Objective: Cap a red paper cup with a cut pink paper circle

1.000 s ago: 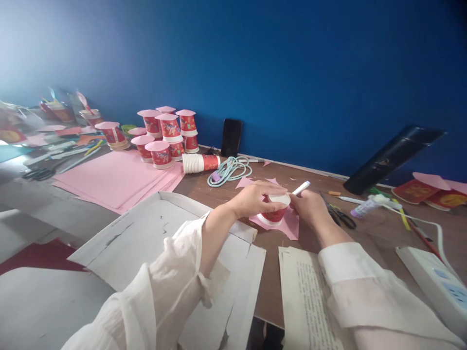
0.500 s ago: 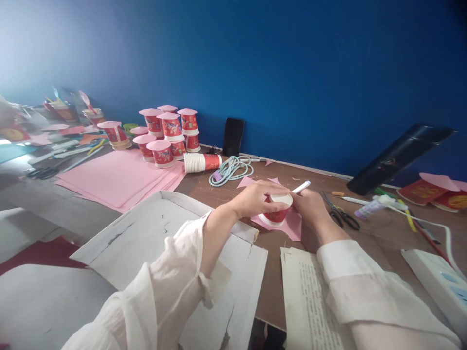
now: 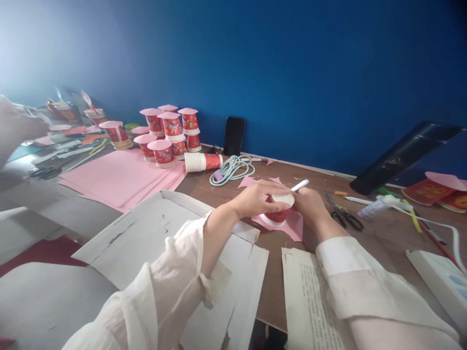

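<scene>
Gripping with the left hand (image 3: 251,200) an upside-down red paper cup (image 3: 275,219), thumb along the near side, fingers bent around the far side. Closing the right hand (image 3: 310,206) on a white pen (image 3: 300,185), slanted up and to the right, just beside the cup; cannot tell where the tip touches, hidden behind cup and fingers. Under the cup's rim, a pink paper piece (image 3: 295,229), flat on the brown table (image 3: 264,287), in front of the body. Just beyond the left hand, pink scraps (image 3: 247,182) and a coiled pale-blue cord (image 3: 233,171). To the right of the right hand, black-handled scissors (image 3: 347,219), then a glue stick (image 3: 372,208). Nearer the body, printed pages (image 3: 297,296) by the right sleeve and a cracked white board (image 3: 142,236) beneath the left forearm. Farther left, a nested row of cups (image 3: 195,162) lying sideways, beside a stack of pink sheets (image 3: 113,180) and a group of red cups (image 3: 163,156) topped with pink discs. Toward the back, a black phone (image 3: 234,135) leaning on the blue wall (image 3: 292,73), and well to the right, a tilted black cylinder (image 3: 397,160). At the right edge, a white power strip (image 3: 438,277).
</scene>
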The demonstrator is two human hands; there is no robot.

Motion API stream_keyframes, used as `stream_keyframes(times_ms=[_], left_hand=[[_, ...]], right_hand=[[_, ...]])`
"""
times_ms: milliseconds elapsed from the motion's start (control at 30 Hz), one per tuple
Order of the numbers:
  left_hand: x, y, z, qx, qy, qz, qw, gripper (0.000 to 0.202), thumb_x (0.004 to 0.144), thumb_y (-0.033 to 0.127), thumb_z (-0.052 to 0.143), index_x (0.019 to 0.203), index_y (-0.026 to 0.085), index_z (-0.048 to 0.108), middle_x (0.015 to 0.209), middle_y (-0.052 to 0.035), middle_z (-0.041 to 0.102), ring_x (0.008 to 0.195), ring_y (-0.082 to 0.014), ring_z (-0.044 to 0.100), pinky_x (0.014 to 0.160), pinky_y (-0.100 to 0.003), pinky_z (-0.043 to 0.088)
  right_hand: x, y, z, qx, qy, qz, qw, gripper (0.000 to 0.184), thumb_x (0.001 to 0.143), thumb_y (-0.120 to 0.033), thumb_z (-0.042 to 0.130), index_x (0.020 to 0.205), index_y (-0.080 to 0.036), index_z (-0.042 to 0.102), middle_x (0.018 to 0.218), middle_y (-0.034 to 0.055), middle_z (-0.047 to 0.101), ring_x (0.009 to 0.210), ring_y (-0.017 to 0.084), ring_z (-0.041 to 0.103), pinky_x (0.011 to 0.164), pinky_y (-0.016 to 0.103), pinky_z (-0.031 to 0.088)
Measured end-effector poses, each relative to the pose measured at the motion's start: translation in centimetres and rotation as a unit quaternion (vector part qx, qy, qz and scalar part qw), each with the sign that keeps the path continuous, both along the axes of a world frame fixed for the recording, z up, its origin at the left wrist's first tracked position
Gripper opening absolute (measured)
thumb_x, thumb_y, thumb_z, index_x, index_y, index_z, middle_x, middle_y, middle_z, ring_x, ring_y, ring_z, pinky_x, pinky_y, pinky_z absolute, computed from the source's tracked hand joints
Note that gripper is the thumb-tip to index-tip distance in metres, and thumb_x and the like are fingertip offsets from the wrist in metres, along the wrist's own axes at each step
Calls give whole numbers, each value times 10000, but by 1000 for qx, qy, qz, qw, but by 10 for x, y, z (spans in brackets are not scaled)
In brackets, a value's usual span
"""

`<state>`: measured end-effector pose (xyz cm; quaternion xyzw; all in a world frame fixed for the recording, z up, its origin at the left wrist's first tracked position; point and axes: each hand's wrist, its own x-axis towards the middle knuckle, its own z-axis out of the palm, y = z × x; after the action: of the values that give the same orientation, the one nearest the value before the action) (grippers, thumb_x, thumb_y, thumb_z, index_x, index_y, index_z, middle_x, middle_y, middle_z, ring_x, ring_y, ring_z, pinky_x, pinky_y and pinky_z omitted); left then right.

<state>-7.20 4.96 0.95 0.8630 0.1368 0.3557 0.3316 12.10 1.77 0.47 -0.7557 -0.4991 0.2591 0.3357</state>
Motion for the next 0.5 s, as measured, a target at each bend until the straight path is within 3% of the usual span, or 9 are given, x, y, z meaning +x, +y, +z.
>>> stream_keyframes(times_ms=[267,500], left_hand=[[0,2,-4,-10,-3,13,1000,358,833,345,717,1166,214,721,1255,-78,698,1200,-217,622,1075,-358,442],[0,0,4,21,27,12,999,334,850,313,694,1177,250,721,1213,-65,720,1178,-219,636,1083,-396,430]], right_hand=[[3,4,-2,-1,63,37,997,195,673,-354,658,599,-192,582,524,19,575,502,154,515,481,273,383],[8,16,-7,-21,130,66,989,261,627,-395,722,603,-201,549,540,-6,560,500,135,508,461,252,390]])
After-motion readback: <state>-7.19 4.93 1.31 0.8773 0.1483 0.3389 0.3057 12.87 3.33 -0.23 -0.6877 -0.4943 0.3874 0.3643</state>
